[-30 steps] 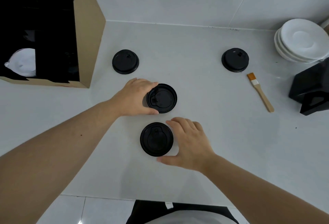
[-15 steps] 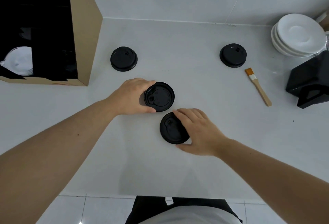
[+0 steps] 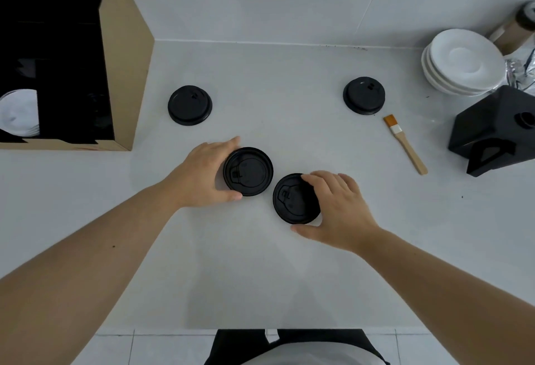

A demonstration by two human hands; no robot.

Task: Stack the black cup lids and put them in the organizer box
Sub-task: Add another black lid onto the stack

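Observation:
Several black cup lids lie on the white counter. My left hand (image 3: 202,172) grips one lid (image 3: 249,171) at its left edge, thumb and fingers around the rim. Just right of it, almost touching, a second lid (image 3: 292,201) is held by my right hand (image 3: 338,208), fingers over its right side. A third lid (image 3: 189,105) lies farther back on the left, and another lid (image 3: 364,95) sits back right. The organizer box (image 3: 124,60), brown cardboard with a black inside, stands at the far left.
A stack of white saucers (image 3: 460,62) and a black box-shaped device (image 3: 498,130) stand at the right. A wooden brush with orange bristles (image 3: 405,144) lies near the back-right lid. White lids (image 3: 17,112) show inside the organizer box. The counter's front edge runs near my body.
My right hand has slid its lid up and to the right, from below the left-hand lid to beside it. The left hand and its lid have stayed put.

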